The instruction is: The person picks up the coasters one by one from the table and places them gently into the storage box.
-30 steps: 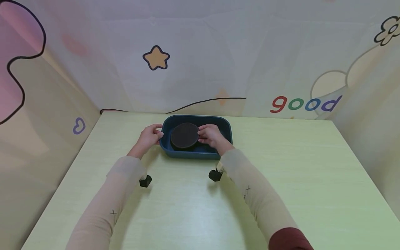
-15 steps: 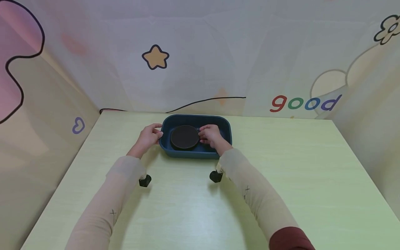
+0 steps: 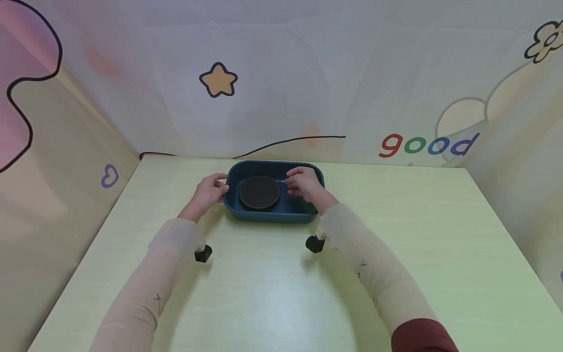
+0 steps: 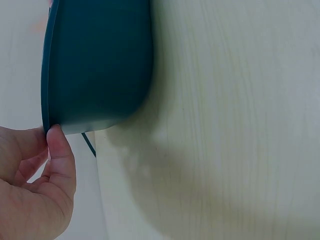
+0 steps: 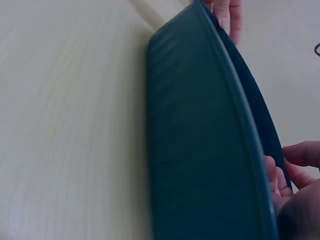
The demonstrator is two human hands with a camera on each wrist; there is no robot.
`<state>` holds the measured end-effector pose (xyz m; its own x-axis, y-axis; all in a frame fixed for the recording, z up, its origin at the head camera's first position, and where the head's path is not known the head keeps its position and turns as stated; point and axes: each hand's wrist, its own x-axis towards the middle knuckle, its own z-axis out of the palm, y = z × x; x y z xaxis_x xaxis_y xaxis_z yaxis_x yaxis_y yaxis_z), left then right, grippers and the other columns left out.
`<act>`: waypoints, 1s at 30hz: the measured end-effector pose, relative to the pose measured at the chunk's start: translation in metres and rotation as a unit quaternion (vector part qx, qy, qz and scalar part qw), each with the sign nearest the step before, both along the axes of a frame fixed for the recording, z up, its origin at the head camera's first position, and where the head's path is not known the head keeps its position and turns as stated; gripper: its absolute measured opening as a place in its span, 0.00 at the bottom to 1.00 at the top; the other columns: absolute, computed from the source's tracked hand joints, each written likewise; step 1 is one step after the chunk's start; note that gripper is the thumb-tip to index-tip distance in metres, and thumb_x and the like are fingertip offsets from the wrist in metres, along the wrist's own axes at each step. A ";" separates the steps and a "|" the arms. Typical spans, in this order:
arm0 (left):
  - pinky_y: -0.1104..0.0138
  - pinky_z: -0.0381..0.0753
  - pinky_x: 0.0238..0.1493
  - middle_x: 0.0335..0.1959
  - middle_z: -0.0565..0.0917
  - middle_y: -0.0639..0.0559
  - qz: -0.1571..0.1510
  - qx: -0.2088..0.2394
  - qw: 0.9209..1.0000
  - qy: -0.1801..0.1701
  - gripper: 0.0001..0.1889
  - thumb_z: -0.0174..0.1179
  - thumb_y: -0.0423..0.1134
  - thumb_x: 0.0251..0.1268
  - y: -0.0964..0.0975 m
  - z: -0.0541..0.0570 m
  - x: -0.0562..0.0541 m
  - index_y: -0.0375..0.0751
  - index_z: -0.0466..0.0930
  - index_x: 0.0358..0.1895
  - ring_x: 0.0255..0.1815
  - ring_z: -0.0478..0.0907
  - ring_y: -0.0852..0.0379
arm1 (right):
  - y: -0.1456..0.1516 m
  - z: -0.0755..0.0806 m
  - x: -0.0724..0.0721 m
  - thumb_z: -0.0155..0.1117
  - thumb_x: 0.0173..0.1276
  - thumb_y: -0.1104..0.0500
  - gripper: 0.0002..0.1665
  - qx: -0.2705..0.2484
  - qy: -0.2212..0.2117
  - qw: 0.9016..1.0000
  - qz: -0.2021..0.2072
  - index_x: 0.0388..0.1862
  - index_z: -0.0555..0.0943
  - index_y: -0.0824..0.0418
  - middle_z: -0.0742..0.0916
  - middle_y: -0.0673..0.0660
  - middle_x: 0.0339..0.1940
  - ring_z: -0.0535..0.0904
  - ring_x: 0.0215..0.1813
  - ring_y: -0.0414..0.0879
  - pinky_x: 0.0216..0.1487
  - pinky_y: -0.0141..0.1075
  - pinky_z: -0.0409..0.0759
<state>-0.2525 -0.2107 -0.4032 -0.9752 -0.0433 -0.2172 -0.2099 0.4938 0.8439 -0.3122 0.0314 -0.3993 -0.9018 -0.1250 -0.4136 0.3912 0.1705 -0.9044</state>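
Note:
A dark blue rectangular tub [image 3: 274,218] with rounded corners stands at the table's back. Flat in its left half lies a thick round black disc [image 3: 259,192], whose exact kind I cannot tell. My left hand [image 3: 208,192] pinches the tub's left rim; the left wrist view shows thumb [image 4: 60,150] and forefinger meeting at that edge. Over the tub's right half, my right hand [image 3: 306,185] holds nothing, its fingers loosely bent and apart from the disc. In the right wrist view, the tub's near wall [image 5: 200,135] partly hides those fingers [image 5: 302,155].
The pale wooden table [image 3: 255,293] stretches in front of the tub and to both sides. Close behind the tub rises a printed cloth backdrop [image 3: 281,98]. Small black blocks [image 3: 314,244] hang beneath both wrists.
My right hand has let go of the disc and moved right, away from it. The disc, tilted earlier, now lies flat. My left hand stays on the rim.

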 end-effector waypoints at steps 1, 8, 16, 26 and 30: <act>0.67 0.79 0.34 0.41 0.71 0.41 -0.001 -0.001 1.000 0.001 0.21 0.47 0.32 0.65 0.000 0.000 0.000 0.37 0.62 0.62 0.29 0.71 0.58 | 0.002 0.002 0.000 0.54 0.61 0.69 0.18 0.000 0.000 1.000 0.000 0.51 0.70 0.68 0.76 0.54 0.30 0.71 0.28 0.43 0.25 0.29 0.76; 0.73 0.77 0.29 0.42 0.71 0.40 0.000 -0.015 1.000 -0.002 0.21 0.46 0.32 0.65 -0.002 0.001 -0.002 0.38 0.62 0.62 0.30 0.71 0.56 | 0.017 0.018 -0.001 0.54 0.61 0.69 0.20 -0.004 0.016 1.000 0.008 0.53 0.69 0.69 0.75 0.53 0.29 0.71 0.28 0.43 0.27 0.29 0.77; 0.73 0.78 0.29 0.42 0.71 0.39 0.000 -0.014 1.000 0.005 0.21 0.47 0.32 0.65 -0.002 -0.002 -0.003 0.37 0.62 0.61 0.31 0.72 0.55 | 0.045 0.030 0.004 0.52 0.61 0.69 0.18 0.024 0.072 0.997 0.033 0.50 0.69 0.71 0.75 0.51 0.29 0.72 0.29 0.42 0.28 0.29 0.77; 0.69 0.79 0.35 0.45 0.72 0.38 0.003 -0.028 1.000 0.008 0.21 0.46 0.33 0.66 -0.002 -0.005 -0.004 0.37 0.62 0.62 0.34 0.73 0.53 | 0.076 0.037 0.008 0.52 0.63 0.66 0.14 0.105 0.117 0.986 0.059 0.48 0.70 0.69 0.74 0.52 0.31 0.72 0.33 0.45 0.30 0.28 0.77; 0.68 0.79 0.36 0.45 0.73 0.38 0.006 -0.041 0.999 0.023 0.20 0.46 0.34 0.66 -0.004 -0.008 -0.005 0.36 0.63 0.61 0.34 0.73 0.53 | 0.087 0.040 0.007 0.52 0.63 0.66 0.12 0.117 0.131 0.983 0.058 0.45 0.70 0.67 0.74 0.51 0.30 0.72 0.34 0.47 0.30 0.28 0.76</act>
